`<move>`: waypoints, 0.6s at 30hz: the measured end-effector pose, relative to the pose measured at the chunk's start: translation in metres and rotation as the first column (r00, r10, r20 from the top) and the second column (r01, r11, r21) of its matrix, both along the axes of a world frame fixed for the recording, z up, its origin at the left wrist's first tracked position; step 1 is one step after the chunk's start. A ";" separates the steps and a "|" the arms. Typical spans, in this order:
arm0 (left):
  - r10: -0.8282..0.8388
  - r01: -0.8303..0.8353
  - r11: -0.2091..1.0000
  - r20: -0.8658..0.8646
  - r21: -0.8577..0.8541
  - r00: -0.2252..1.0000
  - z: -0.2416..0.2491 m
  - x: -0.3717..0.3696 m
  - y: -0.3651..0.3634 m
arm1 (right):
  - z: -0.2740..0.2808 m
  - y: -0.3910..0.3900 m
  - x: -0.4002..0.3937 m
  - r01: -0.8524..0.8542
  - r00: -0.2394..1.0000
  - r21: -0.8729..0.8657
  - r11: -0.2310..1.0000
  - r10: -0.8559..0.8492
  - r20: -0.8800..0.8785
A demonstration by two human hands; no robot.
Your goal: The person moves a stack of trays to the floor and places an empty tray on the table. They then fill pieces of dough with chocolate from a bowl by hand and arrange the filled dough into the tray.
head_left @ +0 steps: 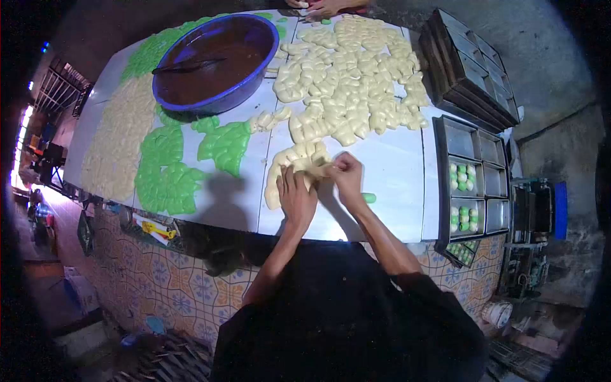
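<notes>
My left hand (296, 196) presses down on a cream-coloured piece of dough (300, 153) near the table's front edge, its fingers spread. My right hand (347, 174) is closed at the right end of that dough, pinching a stretched bit of it. Just right of my right wrist lies a small green dough piece (369, 198). A large sheet of cream dough pieces (347, 83) spreads beyond my hands. Green dough (226, 146) lies to the left.
A blue basin (254, 83) of brown filling with a dark utensil stands at the back left. On the right are a compartment tray (463, 143) holding green and white balls and stacked trays (445, 70). Another person's hands (326, 6) show at the far edge.
</notes>
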State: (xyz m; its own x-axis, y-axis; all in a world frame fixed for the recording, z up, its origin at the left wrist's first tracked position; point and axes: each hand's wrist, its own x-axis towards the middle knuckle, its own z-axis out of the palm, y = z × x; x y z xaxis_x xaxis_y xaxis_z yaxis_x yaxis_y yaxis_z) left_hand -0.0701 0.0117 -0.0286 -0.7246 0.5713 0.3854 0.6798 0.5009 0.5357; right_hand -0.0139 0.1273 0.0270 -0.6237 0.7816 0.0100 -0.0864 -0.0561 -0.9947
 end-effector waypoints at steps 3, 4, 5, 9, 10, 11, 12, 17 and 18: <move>0.020 -0.020 1.000 -0.025 -0.008 0.999 -0.003 -0.001 0.004 | 0.035 0.011 0.042 0.053 0.969 -0.123 0.991 -0.080 -0.234; 0.010 -0.010 1.000 -0.030 -0.018 1.000 -0.001 -0.002 0.005 | 0.053 0.015 0.053 0.045 0.919 -0.196 0.980 -0.118 -0.376; -0.003 0.002 0.999 -0.033 -0.032 0.999 -0.001 -0.003 0.003 | 0.071 0.019 0.065 0.029 0.848 -0.271 0.962 -0.167 -0.504; -0.057 0.037 0.985 0.113 0.166 0.992 -0.002 -0.005 -0.007 | 0.107 0.060 0.113 0.400 0.715 -0.128 0.907 -0.397 -0.576; -0.057 0.015 0.973 0.179 0.232 0.982 0.000 -0.004 -0.009 | 0.074 0.089 0.136 0.540 0.815 0.165 0.825 -0.464 -0.348; -0.063 -0.013 0.955 0.245 0.296 0.968 0.002 -0.003 -0.011 | 0.060 0.100 0.132 0.509 0.861 0.454 0.731 -0.429 -0.274; -0.039 -0.031 0.947 0.212 0.320 0.976 0.006 -0.001 -0.010 | 0.020 0.116 0.139 0.435 0.877 0.449 0.780 -0.480 -0.017; -0.005 -0.193 0.876 0.408 0.442 0.913 0.014 0.000 -0.013 | -0.025 0.099 0.129 0.072 0.736 0.747 0.661 -0.541 0.408; 0.007 -0.214 0.861 0.410 0.461 0.912 0.013 0.001 -0.018 | -0.011 0.080 0.107 0.078 0.802 0.749 0.657 -0.488 0.345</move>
